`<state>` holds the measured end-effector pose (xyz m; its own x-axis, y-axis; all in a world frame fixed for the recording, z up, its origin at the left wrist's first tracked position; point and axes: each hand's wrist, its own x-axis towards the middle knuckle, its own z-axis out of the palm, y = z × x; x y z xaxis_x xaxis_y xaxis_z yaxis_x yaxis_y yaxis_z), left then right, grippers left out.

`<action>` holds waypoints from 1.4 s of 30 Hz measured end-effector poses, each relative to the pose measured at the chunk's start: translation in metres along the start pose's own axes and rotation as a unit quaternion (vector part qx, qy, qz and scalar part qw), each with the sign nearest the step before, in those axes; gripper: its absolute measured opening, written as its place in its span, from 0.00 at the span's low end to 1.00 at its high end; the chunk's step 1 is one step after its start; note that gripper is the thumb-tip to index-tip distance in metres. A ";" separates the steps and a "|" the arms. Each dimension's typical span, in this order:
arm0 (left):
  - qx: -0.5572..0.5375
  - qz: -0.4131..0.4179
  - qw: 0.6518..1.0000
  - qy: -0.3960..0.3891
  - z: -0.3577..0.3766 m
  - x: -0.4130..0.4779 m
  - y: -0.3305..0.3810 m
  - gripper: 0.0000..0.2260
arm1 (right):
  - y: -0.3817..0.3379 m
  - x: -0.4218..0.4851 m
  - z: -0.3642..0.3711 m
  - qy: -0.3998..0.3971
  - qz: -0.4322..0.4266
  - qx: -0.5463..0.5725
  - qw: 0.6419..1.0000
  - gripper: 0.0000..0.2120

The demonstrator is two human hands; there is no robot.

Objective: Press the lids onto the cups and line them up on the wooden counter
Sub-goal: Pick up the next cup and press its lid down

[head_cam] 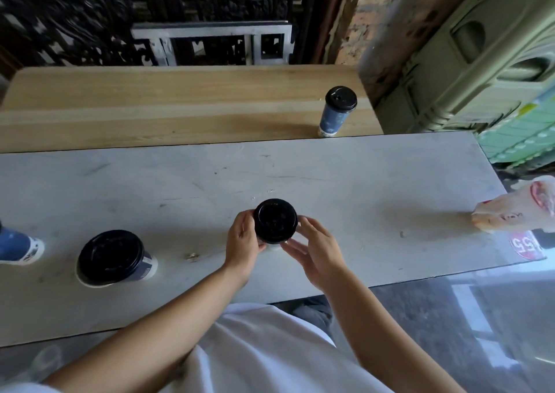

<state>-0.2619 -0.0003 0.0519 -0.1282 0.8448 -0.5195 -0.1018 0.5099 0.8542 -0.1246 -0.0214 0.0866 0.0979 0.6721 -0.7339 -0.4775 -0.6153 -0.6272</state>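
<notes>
From the head camera, a lidded cup stands upright on the grey desk, directly between the two hands. The left hand grips its side, fingers curled round the wall under the lid. The right hand is open, its fingers loosely spread at the cup's right side.

The wooden desk lies straight ahead, beyond the grey one. One finished cup stands near its right end. The left hand seems better placed for the carry forward.
</notes>
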 end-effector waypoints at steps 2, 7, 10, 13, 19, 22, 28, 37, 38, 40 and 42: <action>0.000 -0.014 1.000 0.022 0.000 -0.002 0.000 0.11 | 0.005 -0.001 0.001 -0.003 -0.014 0.001 1.000 0.11; 0.033 -0.033 0.998 0.038 -0.004 -0.006 -0.008 0.13 | 0.010 -0.005 0.001 -0.016 -0.021 -0.017 0.999 0.13; 0.044 -0.036 0.997 0.049 -0.006 -0.005 -0.006 0.15 | 0.011 -0.009 0.001 -0.021 -0.015 -0.019 0.999 0.12; 0.070 -0.040 0.996 0.048 -0.009 -0.003 -0.006 0.17 | 0.013 -0.009 0.001 -0.029 -0.011 -0.017 0.999 0.13; 0.061 -0.027 0.997 0.038 -0.006 -0.002 -0.006 0.19 | 0.010 -0.004 0.000 -0.037 -0.013 -0.030 0.999 0.13; 0.070 0.004 0.997 0.012 -0.005 0.002 -0.011 0.20 | 0.009 0.001 -0.002 -0.044 -0.018 -0.051 0.998 0.14; 0.026 0.005 0.999 -0.029 -0.008 0.013 -0.029 0.31 | 0.013 0.008 -0.001 -0.040 -0.050 -0.123 0.990 0.16; 0.103 0.104 0.988 -0.043 -0.009 0.021 -0.032 0.21 | 0.023 0.011 0.005 0.000 -0.098 -0.148 0.984 0.17; 0.109 0.108 0.987 -0.048 -0.009 0.022 -0.031 0.23 | 0.023 0.012 0.005 0.003 -0.108 -0.158 0.981 0.16; 0.115 0.108 0.986 -0.056 -0.010 0.024 -0.033 0.27 | 0.026 0.016 0.004 0.008 -0.122 -0.165 0.979 0.15; 0.105 0.113 0.986 -0.066 -0.010 0.026 -0.035 0.28 | 0.030 0.020 0.004 0.009 -0.133 -0.169 0.977 0.15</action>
<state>-0.2717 0.0024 0.0085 0.0071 0.9470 -0.3210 0.1235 0.3177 0.9401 -0.1404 -0.0249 0.0546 0.1968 0.8208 -0.5362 -0.1184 -0.5230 -0.8441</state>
